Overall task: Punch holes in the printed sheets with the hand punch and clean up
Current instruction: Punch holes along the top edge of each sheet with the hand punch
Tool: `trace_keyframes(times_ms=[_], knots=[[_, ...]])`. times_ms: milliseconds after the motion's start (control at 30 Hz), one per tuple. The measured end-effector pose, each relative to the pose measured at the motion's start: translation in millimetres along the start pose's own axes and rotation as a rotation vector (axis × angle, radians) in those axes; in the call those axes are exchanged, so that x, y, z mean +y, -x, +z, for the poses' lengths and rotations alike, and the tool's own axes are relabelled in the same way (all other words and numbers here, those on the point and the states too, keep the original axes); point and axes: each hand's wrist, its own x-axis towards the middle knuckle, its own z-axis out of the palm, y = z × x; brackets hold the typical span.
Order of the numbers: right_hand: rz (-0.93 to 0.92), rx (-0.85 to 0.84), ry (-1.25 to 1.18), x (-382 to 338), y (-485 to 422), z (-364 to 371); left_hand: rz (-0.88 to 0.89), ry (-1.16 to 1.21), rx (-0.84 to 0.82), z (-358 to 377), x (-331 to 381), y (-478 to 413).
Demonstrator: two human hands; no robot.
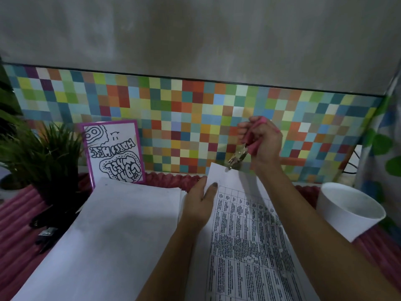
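Note:
My right hand (263, 142) grips the pink-handled hand punch (249, 146); its metal jaws bite the far top edge of a printed sheet (245, 231) covered with a table of text. My left hand (200, 203) pinches the sheet's upper left edge, thumb on top, and lifts that end off the table. Small white paper dots (252, 258) lie scattered on the printed sheet. To the left lies a stack of blank-faced sheets (112, 231).
A white paper cup (349, 209) stands at the right. A framed black-and-white drawing (114, 153) leans on the coloured checkered wall. A potted green plant (43, 157) stands at the left, with dark clips (45, 233) near it on the pink ribbed mat (15, 218).

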Motion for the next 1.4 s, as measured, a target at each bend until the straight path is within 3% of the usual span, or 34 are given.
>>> trace_keyframes(times_ms=[267, 500, 1033, 1400], knots=[[0.049, -0.070, -0.052, 20.0, -1.6, 9.0, 0.038, 0.005, -0.012, -0.7, 1.2, -0.1], [0.019, -0.154, 0.049, 24.2, -3.7, 14.0, 0.047, 0.013, -0.023, -0.1, 2.3, 1.0], [-0.006, -0.021, 0.062, 35.9, -4.1, 19.3, 0.029, 0.022, -0.033, 1.7, 7.9, 2.1], [0.212, -0.274, 0.116, 20.8, 6.2, 11.7, 0.161, -0.084, 0.062, 1.7, 9.5, 6.6]])
